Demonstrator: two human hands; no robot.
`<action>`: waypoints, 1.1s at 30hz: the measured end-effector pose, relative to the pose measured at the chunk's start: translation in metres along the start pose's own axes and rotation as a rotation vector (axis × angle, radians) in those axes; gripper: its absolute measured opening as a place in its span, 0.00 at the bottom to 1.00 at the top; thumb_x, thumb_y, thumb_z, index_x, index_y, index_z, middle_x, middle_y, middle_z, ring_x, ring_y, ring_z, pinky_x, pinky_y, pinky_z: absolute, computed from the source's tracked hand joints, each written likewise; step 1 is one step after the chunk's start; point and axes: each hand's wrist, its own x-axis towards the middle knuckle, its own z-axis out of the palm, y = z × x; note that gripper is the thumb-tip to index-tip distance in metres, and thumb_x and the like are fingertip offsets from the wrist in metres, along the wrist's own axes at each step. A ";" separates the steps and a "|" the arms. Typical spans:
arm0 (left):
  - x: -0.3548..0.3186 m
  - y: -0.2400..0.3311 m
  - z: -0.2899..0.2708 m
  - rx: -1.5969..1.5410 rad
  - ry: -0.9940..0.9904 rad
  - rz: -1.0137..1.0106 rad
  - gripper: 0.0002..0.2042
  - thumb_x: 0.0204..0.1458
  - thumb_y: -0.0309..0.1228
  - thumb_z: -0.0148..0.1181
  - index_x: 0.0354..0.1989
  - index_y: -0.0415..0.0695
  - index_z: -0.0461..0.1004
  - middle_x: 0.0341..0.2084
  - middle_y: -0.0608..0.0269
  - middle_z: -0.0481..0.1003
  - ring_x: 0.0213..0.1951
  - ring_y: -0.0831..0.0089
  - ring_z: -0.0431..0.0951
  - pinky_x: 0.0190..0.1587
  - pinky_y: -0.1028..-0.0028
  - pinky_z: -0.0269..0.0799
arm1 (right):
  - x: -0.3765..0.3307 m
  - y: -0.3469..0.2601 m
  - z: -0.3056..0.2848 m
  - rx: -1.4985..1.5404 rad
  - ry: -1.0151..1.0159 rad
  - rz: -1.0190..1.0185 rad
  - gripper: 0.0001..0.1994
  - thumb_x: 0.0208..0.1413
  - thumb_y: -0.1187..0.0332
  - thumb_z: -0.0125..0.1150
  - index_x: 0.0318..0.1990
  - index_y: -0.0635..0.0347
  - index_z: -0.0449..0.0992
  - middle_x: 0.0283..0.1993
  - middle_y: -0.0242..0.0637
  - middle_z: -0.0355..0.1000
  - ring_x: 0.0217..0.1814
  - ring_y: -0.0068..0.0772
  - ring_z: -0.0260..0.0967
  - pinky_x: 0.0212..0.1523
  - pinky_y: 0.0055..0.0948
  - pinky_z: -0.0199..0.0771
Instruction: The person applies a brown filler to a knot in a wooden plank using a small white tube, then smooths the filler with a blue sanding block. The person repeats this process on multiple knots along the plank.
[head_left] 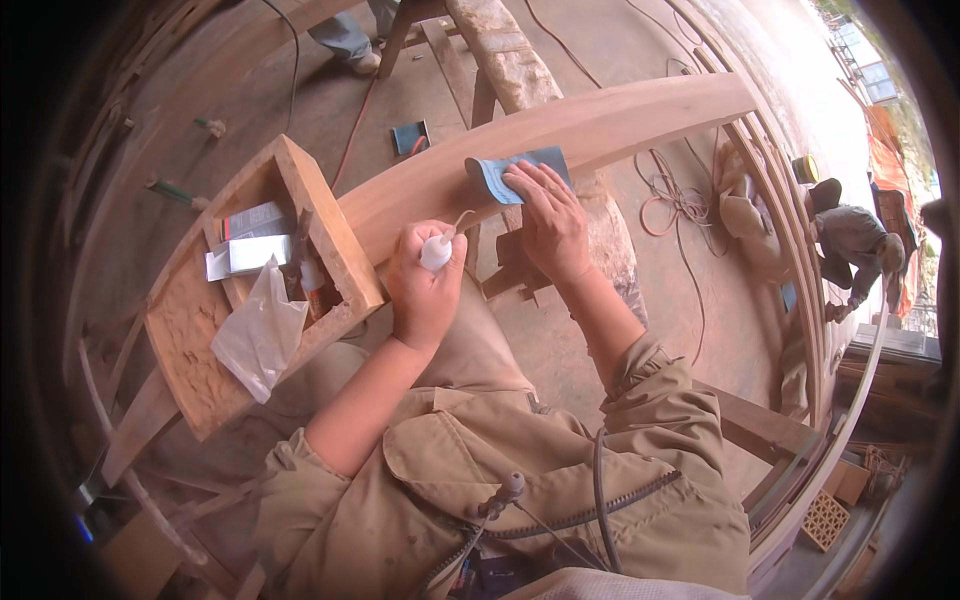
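Note:
A long, slightly curved wooden board point(660, 112) lies across in front of me. My right hand point(550, 222) rests on it, fingers pressing a bent sheet of blue sandpaper point(490, 182) to its surface. Beside the board's near edge, my left hand point(420, 290) is wrapped round a small white bottle point(436, 253) with a thin, curved nozzle. Most of the bottle's body is hidden in the palm. Just left of that hand stands a wooden box point(318, 180) with compartments. It holds paper packets point(260, 253), a crumpled clear plastic bag point(262, 330) and a small orange-labelled bottle point(313, 285).
A dusty trestle point(505, 55) supports the board. Coiled cords point(680, 205) lie on the floor to the right, and a blue square piece point(410, 137) lies beyond the board. Long curved wooden strips point(790, 220) run along the right, with a person point(855, 245) bent over behind them.

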 end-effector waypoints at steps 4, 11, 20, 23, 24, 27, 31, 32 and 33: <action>0.002 0.003 0.000 0.068 -0.008 0.048 0.11 0.55 0.33 0.60 0.32 0.40 0.66 0.29 0.59 0.74 0.30 0.61 0.74 0.33 0.65 0.69 | -0.002 -0.012 0.010 0.014 0.091 0.135 0.14 0.50 0.80 0.53 0.46 0.62 0.74 0.48 0.42 0.75 0.56 0.43 0.71 0.60 0.43 0.67; 0.005 -0.001 0.000 0.208 0.020 0.199 0.12 0.59 0.37 0.56 0.31 0.42 0.66 0.30 0.62 0.74 0.30 0.70 0.71 0.35 0.70 0.67 | 0.010 0.016 -0.003 -0.017 0.036 0.071 0.14 0.50 0.81 0.53 0.44 0.60 0.75 0.47 0.42 0.76 0.54 0.41 0.71 0.59 0.41 0.68; 0.012 0.010 0.002 0.022 0.035 -0.011 0.14 0.56 0.40 0.59 0.29 0.41 0.71 0.25 0.61 0.75 0.28 0.60 0.74 0.32 0.64 0.68 | 0.003 0.001 -0.006 0.063 -0.002 0.023 0.13 0.49 0.82 0.53 0.42 0.62 0.75 0.46 0.41 0.76 0.54 0.40 0.72 0.59 0.40 0.69; 0.013 0.001 -0.001 0.045 0.039 -0.066 0.14 0.57 0.40 0.59 0.29 0.41 0.71 0.24 0.60 0.74 0.28 0.61 0.74 0.32 0.65 0.68 | 0.008 0.008 -0.002 0.088 0.048 0.089 0.12 0.51 0.80 0.55 0.43 0.60 0.76 0.44 0.41 0.76 0.51 0.42 0.73 0.54 0.39 0.72; 0.014 0.000 -0.002 0.052 0.046 -0.073 0.14 0.57 0.40 0.59 0.29 0.41 0.71 0.24 0.60 0.74 0.28 0.61 0.74 0.32 0.66 0.68 | 0.011 0.008 -0.004 0.099 0.075 0.214 0.11 0.51 0.80 0.55 0.43 0.60 0.76 0.44 0.41 0.76 0.50 0.44 0.73 0.52 0.39 0.72; 0.015 0.003 -0.002 0.001 0.067 -0.056 0.15 0.57 0.41 0.58 0.29 0.41 0.71 0.24 0.59 0.73 0.28 0.62 0.74 0.32 0.66 0.68 | 0.023 0.007 -0.015 0.127 0.071 0.588 0.10 0.55 0.74 0.56 0.44 0.59 0.76 0.41 0.44 0.75 0.44 0.51 0.74 0.42 0.41 0.74; 0.016 0.004 0.003 0.047 0.061 -0.034 0.16 0.57 0.42 0.58 0.30 0.40 0.71 0.23 0.59 0.73 0.27 0.64 0.74 0.32 0.67 0.68 | 0.018 0.020 -0.010 -0.006 0.065 0.480 0.09 0.56 0.70 0.57 0.43 0.57 0.77 0.42 0.41 0.77 0.50 0.46 0.73 0.47 0.39 0.75; 0.017 0.004 0.003 0.046 0.061 -0.064 0.16 0.57 0.42 0.58 0.30 0.40 0.71 0.23 0.60 0.73 0.27 0.64 0.74 0.32 0.67 0.68 | 0.016 0.014 -0.012 0.014 0.043 0.464 0.08 0.56 0.71 0.57 0.43 0.57 0.77 0.43 0.40 0.77 0.51 0.45 0.73 0.48 0.39 0.75; 0.018 0.004 0.003 0.046 0.060 -0.094 0.16 0.57 0.43 0.58 0.30 0.41 0.71 0.23 0.60 0.73 0.26 0.64 0.74 0.32 0.67 0.68 | 0.012 0.004 -0.015 0.057 0.012 0.390 0.08 0.56 0.71 0.57 0.43 0.57 0.77 0.43 0.41 0.77 0.50 0.46 0.73 0.48 0.39 0.74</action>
